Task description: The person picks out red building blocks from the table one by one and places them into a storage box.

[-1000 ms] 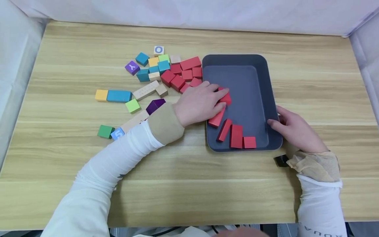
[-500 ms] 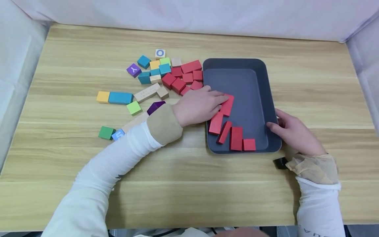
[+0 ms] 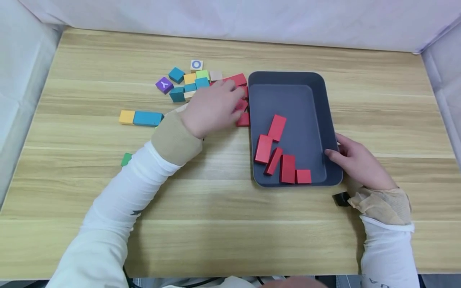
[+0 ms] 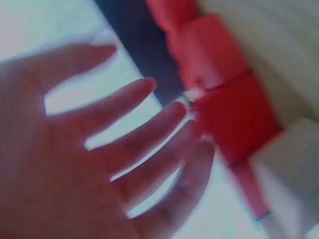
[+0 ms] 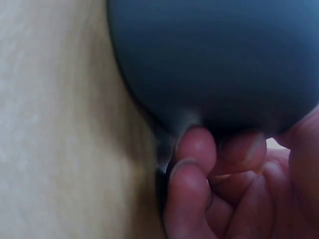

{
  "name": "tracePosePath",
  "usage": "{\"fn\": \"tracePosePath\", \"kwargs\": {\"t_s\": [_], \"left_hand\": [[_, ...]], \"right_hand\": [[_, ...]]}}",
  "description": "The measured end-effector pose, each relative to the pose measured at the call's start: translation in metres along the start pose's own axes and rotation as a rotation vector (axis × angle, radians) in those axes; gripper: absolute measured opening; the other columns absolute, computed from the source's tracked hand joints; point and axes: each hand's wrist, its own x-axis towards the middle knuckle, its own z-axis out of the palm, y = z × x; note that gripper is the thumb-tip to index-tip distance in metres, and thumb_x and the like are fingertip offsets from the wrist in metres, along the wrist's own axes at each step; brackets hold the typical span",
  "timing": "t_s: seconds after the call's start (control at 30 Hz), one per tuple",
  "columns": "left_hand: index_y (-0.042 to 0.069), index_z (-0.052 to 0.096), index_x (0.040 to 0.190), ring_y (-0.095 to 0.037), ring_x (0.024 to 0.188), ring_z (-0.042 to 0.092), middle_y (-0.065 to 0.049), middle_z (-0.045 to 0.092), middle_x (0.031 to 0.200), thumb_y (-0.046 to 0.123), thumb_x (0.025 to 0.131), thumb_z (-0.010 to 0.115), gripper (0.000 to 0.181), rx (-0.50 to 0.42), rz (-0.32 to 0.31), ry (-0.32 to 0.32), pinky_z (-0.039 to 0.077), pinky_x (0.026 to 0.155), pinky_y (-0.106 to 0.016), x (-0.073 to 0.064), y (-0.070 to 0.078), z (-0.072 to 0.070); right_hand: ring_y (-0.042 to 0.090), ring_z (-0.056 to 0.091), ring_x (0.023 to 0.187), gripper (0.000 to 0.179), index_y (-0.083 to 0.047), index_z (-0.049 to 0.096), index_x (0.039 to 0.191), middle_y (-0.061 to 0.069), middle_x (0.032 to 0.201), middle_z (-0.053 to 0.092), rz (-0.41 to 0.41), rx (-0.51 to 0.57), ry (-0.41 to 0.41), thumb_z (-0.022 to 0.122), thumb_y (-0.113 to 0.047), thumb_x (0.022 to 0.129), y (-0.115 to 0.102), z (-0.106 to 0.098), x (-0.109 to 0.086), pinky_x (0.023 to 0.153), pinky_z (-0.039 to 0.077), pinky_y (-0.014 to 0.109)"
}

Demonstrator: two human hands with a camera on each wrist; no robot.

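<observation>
My left hand [image 3: 214, 107] hovers over a cluster of red wooden blocks [image 3: 243, 119] left of the tray. In the left wrist view its fingers [image 4: 149, 124] are spread with nothing between them, near a blurred red block [image 4: 234, 117]. The dark grey tray [image 3: 304, 78] holds several red blocks [image 3: 276, 128] in its left and front part. At the tray's right side my right hand [image 3: 360, 160] grips the rim, thumb over the edge. The right wrist view shows curled fingers [image 5: 192, 174] against the tray's outer wall [image 5: 209, 64].
Blue blocks [image 3: 177, 75], a purple letter block [image 3: 164, 85] and a white letter block [image 3: 196, 65] lie beyond my left forearm. A yellow block [image 3: 127, 117] touches a long blue block [image 3: 148, 118] farther left. A small black object [image 3: 341, 199] sits by my right wrist.
My left hand has let go of a red block in the tray and moved left and back over the loose red blocks. My right hand keeps its hold on the tray.
</observation>
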Motion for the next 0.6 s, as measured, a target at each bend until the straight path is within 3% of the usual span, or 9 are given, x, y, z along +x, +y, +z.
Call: {"fn": "tracePosePath", "kwargs": {"t_s": [0.13,0.37,0.6], "left_hand": [[0.016,0.047,0.127,-0.024,0.102,0.038,-0.007,0.043,0.115,0.041,0.078,0.060,0.056,0.065,0.023,-0.089,0.047,0.067,-0.038,0.001,-0.004,0.010],[0.017,0.046,0.129,-0.024,0.102,0.039,-0.008,0.042,0.115,0.036,0.077,0.065,0.058,0.084,0.058,-0.059,0.048,0.064,-0.038,0.003,-0.001,0.013],[0.017,0.043,0.129,-0.021,0.101,0.044,-0.008,0.041,0.117,0.033,0.077,0.066,0.060,0.042,0.074,-0.077,0.048,0.069,-0.038,0.005,0.000,0.013]], "right_hand": [[0.015,0.060,0.081,0.048,-0.022,0.036,0.135,0.011,0.100,0.062,0.010,-0.014,0.004,0.046,-0.037,0.091,0.001,0.000,-0.001,0.066,0.045,0.019],[0.015,0.060,0.082,0.050,-0.022,0.035,0.136,0.012,0.099,0.062,-0.001,-0.008,0.011,0.047,-0.038,0.091,0.003,-0.001,-0.001,0.066,0.045,0.019],[0.014,0.060,0.080,0.046,-0.022,0.037,0.134,0.012,0.100,0.062,-0.002,0.002,0.007,0.047,-0.036,0.091,0.003,-0.003,0.001,0.065,0.045,0.020]]}}
